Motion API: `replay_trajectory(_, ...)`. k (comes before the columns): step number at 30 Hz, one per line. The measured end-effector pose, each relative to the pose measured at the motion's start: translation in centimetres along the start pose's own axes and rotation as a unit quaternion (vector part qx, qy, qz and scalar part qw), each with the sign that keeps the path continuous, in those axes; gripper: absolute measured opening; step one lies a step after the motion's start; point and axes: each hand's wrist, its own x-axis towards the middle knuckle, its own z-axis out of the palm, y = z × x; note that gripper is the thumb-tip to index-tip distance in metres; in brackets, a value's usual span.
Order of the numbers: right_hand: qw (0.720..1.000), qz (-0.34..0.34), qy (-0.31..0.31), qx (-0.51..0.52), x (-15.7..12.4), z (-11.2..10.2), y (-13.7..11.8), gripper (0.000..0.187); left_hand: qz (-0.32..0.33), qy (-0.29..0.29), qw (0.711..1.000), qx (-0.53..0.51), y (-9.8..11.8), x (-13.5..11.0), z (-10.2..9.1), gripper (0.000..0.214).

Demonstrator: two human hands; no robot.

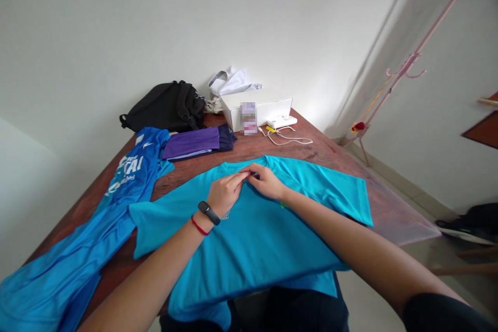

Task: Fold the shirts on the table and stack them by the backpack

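Note:
A turquoise t-shirt (257, 238) lies spread flat on the brown wooden table (311, 153), its hem hanging over the near edge. Both hands meet at its collar. My left hand (225, 192), with a black band and a red cord on the wrist, pinches the collar fabric with closed fingers. My right hand (266, 180) pinches the same spot from the right, its fingertips touching those of the left.
A blue printed jersey (116, 202) drapes over the table's left side. Folded purple and navy clothes (198, 142) lie behind it. A black backpack (165, 106), a white box (259, 106), a white charger with cable (286, 129) and white cloth sit at the back. A pink rack (408, 62) stands on the right.

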Motion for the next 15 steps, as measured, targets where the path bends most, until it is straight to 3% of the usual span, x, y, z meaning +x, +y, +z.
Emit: replay_trajectory(15,1.000,-0.022,-0.004,-0.004,-0.02,0.13,0.07,0.035,-0.002,-0.004,1.000,0.004,0.08,0.02,-0.08,0.033)
